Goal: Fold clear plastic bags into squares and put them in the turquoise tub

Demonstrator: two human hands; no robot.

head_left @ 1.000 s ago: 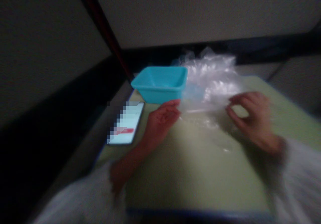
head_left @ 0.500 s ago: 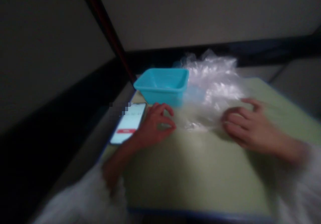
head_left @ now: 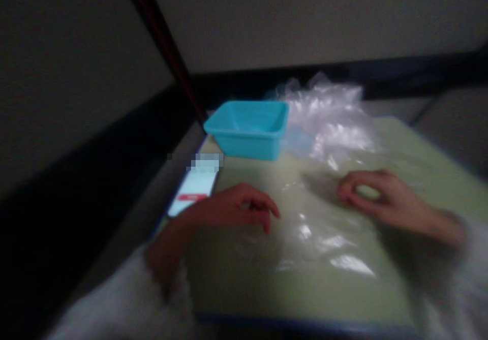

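Observation:
A clear plastic bag (head_left: 331,241) lies spread and wrinkled over the table between my hands, its near edge toward me. My left hand (head_left: 240,205) hovers at the bag's left side, palm down, with loosely bent fingers and a small gap between its fingertips. On the other side, my right hand (head_left: 373,195) has thumb and fingers brought together in a ring-shaped pinch above the bag. Whether thin film is caught between those fingertips cannot be made out. Behind the hands stands a turquoise plastic basin (head_left: 247,144), with no contents visible.
A heap of crumpled clear plastic (head_left: 335,111) sits at the back, right of the basin. A phone (head_left: 196,185) with a lit screen lies along the left edge of the pale green table (head_left: 305,294). Walls rise behind and to the left.
Clear plastic now extends across the table toward me. My left hand has come nearer and turned fingers down; the right has closed from spread fingers into a pinch. Basin and phone stay put.

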